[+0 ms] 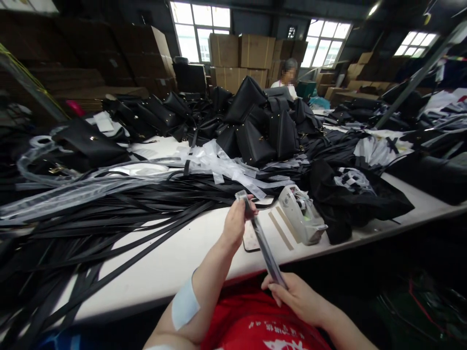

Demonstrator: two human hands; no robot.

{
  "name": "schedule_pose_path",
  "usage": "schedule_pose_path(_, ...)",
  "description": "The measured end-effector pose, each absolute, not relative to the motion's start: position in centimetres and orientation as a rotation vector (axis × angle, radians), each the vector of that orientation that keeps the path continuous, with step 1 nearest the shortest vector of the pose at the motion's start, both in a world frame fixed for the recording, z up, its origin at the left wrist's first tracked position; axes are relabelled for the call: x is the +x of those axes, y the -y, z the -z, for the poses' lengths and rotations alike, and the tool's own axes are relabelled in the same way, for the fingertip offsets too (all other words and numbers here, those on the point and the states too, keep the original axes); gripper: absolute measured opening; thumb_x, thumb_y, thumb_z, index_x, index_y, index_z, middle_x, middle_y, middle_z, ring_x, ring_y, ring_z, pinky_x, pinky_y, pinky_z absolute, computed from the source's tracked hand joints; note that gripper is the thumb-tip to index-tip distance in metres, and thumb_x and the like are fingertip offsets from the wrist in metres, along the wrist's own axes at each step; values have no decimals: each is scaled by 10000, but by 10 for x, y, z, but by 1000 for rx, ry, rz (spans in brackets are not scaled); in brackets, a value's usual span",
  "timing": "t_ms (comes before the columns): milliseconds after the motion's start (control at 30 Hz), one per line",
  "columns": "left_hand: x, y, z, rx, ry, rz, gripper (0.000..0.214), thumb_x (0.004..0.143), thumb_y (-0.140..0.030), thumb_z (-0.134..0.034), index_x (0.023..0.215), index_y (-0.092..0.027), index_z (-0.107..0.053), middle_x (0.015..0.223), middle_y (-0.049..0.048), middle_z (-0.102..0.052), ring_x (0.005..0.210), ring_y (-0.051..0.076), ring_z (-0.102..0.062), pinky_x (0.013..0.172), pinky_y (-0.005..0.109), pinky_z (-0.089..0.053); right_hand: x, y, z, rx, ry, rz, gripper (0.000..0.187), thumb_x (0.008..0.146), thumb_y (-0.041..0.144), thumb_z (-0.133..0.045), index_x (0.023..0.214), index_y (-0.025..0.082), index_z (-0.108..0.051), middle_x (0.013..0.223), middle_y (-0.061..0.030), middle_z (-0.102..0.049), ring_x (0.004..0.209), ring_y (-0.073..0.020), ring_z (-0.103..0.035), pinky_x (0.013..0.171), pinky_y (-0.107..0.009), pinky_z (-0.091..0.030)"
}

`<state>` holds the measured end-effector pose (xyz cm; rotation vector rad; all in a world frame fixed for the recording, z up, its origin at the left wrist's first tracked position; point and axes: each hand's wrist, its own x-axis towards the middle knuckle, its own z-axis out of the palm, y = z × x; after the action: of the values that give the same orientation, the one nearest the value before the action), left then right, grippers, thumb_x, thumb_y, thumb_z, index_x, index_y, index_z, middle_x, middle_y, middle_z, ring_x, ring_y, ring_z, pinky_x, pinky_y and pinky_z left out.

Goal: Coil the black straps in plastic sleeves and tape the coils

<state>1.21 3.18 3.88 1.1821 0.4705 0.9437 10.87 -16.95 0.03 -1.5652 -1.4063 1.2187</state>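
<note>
A black strap in a clear plastic sleeve stretches between my two hands, slanting from the table down toward my body. My left hand grips its upper end, thumb pressed against the fingers. Lower down, my right hand is closed around the strap near my red shirt. Under the strap lies a phone-like flat object, partly hidden. A white tape dispenser stands to the right, beside two tan strips on the white table.
Many loose black straps cover the table's left side. Clear plastic sleeves lie beyond my hands. Black bags are heaped behind them. Dark fabric lies at right. A person is at the back, near stacked cartons.
</note>
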Motion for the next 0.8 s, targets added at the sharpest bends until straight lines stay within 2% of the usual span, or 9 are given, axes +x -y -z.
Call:
schedule_pose_path(67,14,-25,-24,1652,-588,-1025,381,920,-521,-418,939,-168,-561,857,69,-583,829,208,-563,807,364,-444,108,174,-16,-1441,1334,-1220,344,971,464,-455,986,186,-657,604,24,-551,572,-127,-516,636,-257,-444)
schedule_pose_path(133,11,-11,-11,2090,-585,-880,357,895,-508,-437,833,-176,-553,831,95,-587,831,247,-559,801,389,-431,121,178,-30,-1381,1187,-1171,355,955,485,-480,950,173,-649,562,28,-529,529,-116,-489,562,-236,-414)
schedule_pose_path(200,7,5,-5,2360,-462,-651,359,866,-517,-469,774,-181,-558,771,89,-585,765,247,-556,741,362,-423,142,181,-37,-1405,1070,-1120,375,929,517,-511,910,165,-642,553,22,-526,492,-110,-462,475,-218,-360)
schedule_pose_path(267,2,15,-6,2424,-343,-445,387,882,-519,-451,734,-185,-579,707,61,-581,681,207,-542,670,306,-397,166,183,-40,-1484,1065,-1085,386,905,537,-536,887,164,-636,593,5,-559,493,-115,-476,455,-220,-359)
schedule_pose_path(367,-2,18,-13,2208,-272,-191,548,958,-512,-291,660,-177,-606,582,15,-540,552,138,-483,578,250,-344,192,181,-39,-1699,1291,-921,351,913,506,-533,912,178,-657,753,-37,-643,638,-157,-573,600,-268,-457)
schedule_pose_path(467,-3,14,-17,1847,-260,-32,670,950,-592,-241,623,-150,-624,477,-6,-484,467,113,-441,525,238,-337,202,178,-37,-1892,1563,-695,346,954,461,-469,843,204,-673,820,-38,-667,766,-184,-601,723,-296,-451)
schedule_pose_path(600,-1,15,-20,1351,-304,-11,700,901,-692,-275,647,-140,-622,363,-44,-383,358,97,-365,453,236,-336,196,174,-23,-1954,1628,-733,466,982,483,-395,666,199,-588,632,-3,-595,624,-159,-554,625,-280,-396)
schedule_pose_path(700,8,16,-21,1019,-322,-66,694,869,-732,-317,630,-143,-594,316,-66,-322,305,86,-323,401,223,-325,178,170,-3,-1858,1389,-766,496,994,538,-307,763,200,-586,573,22,-499,550,-145,-487,565,-277,-377)
schedule_pose_path(800,20,18,-21,769,-265,-103,676,872,-725,-345,666,-133,-597,331,-75,-327,301,75,-325,422,222,-382,152,164,13,-1675,1160,-771,558,981,611,-221,831,207,-574,579,19,-469,530,-145,-452,537,-282,-396)
